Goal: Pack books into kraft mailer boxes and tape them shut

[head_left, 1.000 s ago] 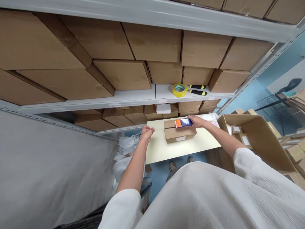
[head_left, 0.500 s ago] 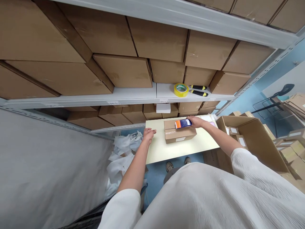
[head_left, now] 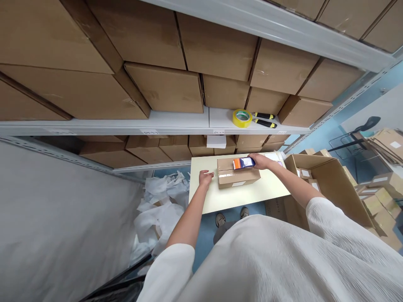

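Note:
A closed cardboard box (head_left: 236,181) with shiny tape along its top and a white label on its near side rests on a pale yellow tabletop (head_left: 201,201). My right hand (head_left: 258,161) is closed around one end of a flat blue, white and orange packet (head_left: 243,163), which is over the top of the box. What kind of item it is, I cannot make out. Just left of the box, my left hand (head_left: 206,178) holds nothing, its fingers partly bent and apart, with the fingertips close to the box's edge.
Cardboard boxes (head_left: 217,46) fill the shelves ahead. A yellow tape roll (head_left: 242,118) and two cutter knives (head_left: 265,123) lie on the shelf. To the right stands a large open carton (head_left: 333,180) holding small boxes; white wrapping scraps (head_left: 160,218) are heaped at left.
My left hand has moved right, closer to the box. My right hand keeps its hold on the packet over the box, with little movement. The view has shifted slightly.

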Available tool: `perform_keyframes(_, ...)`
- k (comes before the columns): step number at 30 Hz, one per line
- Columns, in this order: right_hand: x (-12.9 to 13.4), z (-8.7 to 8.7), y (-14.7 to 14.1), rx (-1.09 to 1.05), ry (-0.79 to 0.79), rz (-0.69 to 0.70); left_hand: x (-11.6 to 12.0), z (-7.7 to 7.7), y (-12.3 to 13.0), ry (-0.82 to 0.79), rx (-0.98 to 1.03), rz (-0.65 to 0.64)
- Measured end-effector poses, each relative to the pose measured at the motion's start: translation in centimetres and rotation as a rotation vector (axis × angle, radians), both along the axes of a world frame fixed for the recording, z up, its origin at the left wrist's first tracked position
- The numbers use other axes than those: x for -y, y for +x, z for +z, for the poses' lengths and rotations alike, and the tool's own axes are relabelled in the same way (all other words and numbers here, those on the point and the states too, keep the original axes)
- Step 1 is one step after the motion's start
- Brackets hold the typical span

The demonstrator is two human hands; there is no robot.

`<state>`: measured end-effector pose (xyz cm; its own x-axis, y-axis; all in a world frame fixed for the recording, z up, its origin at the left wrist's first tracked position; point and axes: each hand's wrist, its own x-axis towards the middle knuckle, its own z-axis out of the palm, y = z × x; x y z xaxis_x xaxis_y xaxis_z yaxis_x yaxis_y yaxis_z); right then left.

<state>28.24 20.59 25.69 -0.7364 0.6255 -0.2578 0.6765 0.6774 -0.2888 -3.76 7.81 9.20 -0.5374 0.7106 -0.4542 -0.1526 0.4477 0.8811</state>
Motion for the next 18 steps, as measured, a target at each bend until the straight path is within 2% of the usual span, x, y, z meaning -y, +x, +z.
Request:
perform_keyframes(7,0.2,0.0,-0.1,-0.004,0.003,-0.011,-0.6,0.1,1.7,-0.093,0.017,-0.050)
perform_keyframes(11,0.3,-0.1,-0.1,0.007,0.010,-0.013,-0.6,0.2,1.8,-0.117,-0.017,-0.066)
perform_keyframes(15,0.4,0.0,-0.1,0.021,0.012,-0.013,-0.1,0.8,1.4,-0.055,-0.064,-0.050)
perform_keyframes(18,0.5,0.1,-0.1,0.030,0.013,-0.016,0.2,1.9,1.3,0.032,-0.050,-0.131)
